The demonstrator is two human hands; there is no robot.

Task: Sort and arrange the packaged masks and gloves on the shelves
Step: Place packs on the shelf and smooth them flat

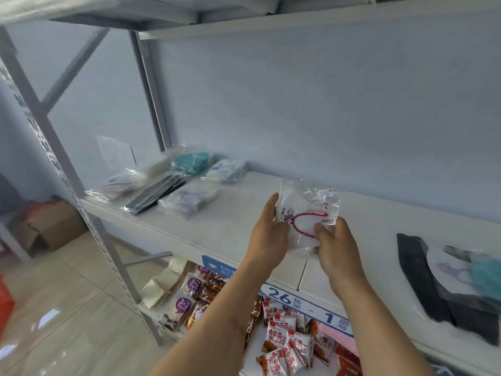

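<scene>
**Operator:** While both hands are up over the middle shelf (244, 213), I read only the head view. The left hand (267, 234) and the right hand (334, 245) pinch one packaged mask (306, 213) between them, a clear bag with a white mask, a red ear loop and a printed figure. Fingers (271, 210) of both hands are closed on the bag's two side edges, and it hangs just above the shelf, not touching it.

**Observer:** Where does it belong?

**Operator:** My guess is with the sorted packs (173, 183) at the far left of the same shelf: dark, teal, white and purple-print ones, lying side by side. An unsorted pile (455, 278) sits at the right, near the front lip.

**Observer:** What can go wrong?

**Operator:** The film looks slick and crinkled, so a light pinch on the edges could let it slide out. If it drops forward, it could clear the shelf's front edge and land among the snack packets (284, 335) below. Pushing it in carelessly at the left could also shove the neat packs out of line.

**Observer:** Room to move?

**Operator:** Plenty. The stretch of shelf between the two groups is bare, and the wall (325, 104) behind is well back. The upper shelf (271, 25) overhangs, so I would keep low. The slanted upright (54, 147) bounds the left end.
</scene>
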